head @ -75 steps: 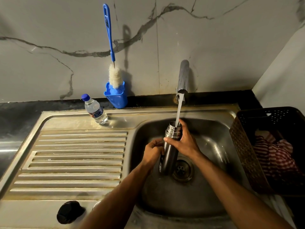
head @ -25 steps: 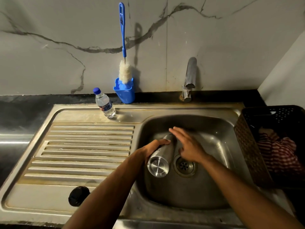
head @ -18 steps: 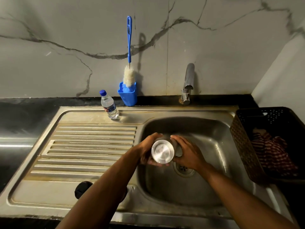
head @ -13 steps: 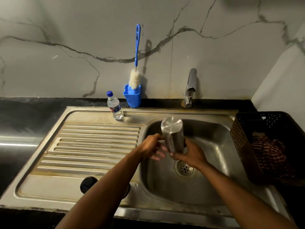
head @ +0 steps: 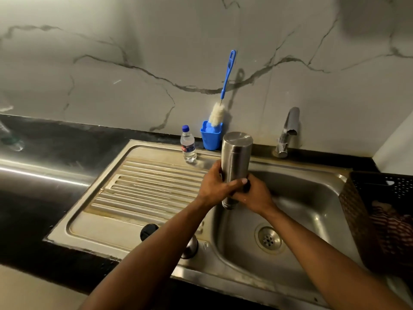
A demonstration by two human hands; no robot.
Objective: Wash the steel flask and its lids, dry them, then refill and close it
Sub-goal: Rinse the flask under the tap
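Hands are holding the flask [head: 236,162] upside down over the sink [head: 301,198]. Left hand [head: 215,186] is wrapping its fingers around the flask's lower part, and the right hand [head: 254,195] is gripping it from the other side. Flask's mouth is pointing down. A black lid [head: 148,231] is lying on the drainboard [head: 145,186], and a steel lid [head: 190,246] is sitting near it.

A pale marble wall [head: 138,52] with dark veins rises behind the black bench [head: 44,139]. A plain white side wall [head: 395,148] meets it at the right corner. Dim light glints along the bench's left edge.
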